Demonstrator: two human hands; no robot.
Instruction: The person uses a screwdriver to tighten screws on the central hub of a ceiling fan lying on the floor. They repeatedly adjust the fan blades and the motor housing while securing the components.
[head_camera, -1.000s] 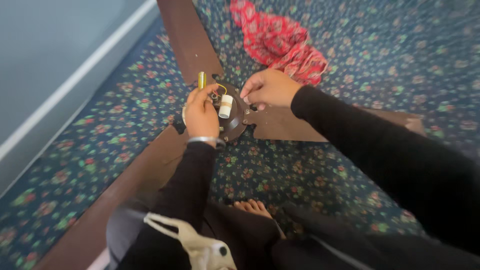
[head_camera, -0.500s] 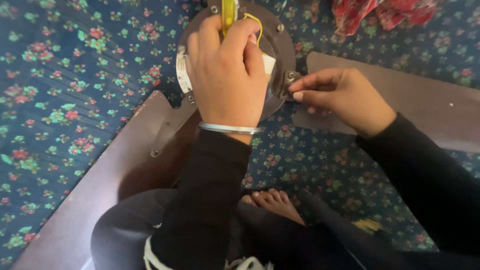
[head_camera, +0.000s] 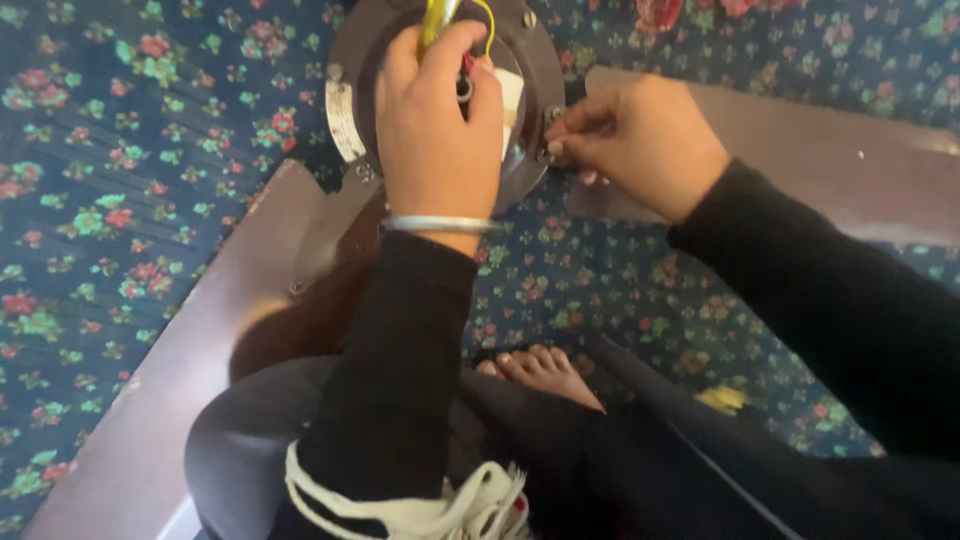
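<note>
Your left hand (head_camera: 437, 120) is closed around the yellow-handled screwdriver (head_camera: 437, 22), right over the middle of the round metal motor (head_camera: 350, 60). Your right hand (head_camera: 640, 145) pinches a small screw (head_camera: 552, 150) at the motor's right rim, touching it. The long brown blade (head_camera: 800, 150) runs out to the right. All of it lies on the flowery carpet (head_camera: 120, 150).

The ceiling fan motor housing (head_camera: 350, 60) is a round, dark metal disc lying flat on the floral carpet, with a white label on its left rim and screws around its edge. Brown wooden blades extend from it: one blade (head_camera: 200, 340) runs toward the lower left, another blade (head_camera: 820, 170) to the right. A yellow-handled screwdriver (head_camera: 437, 22) stands near upright over the hub, beside yellow wire and a white component.
</note>
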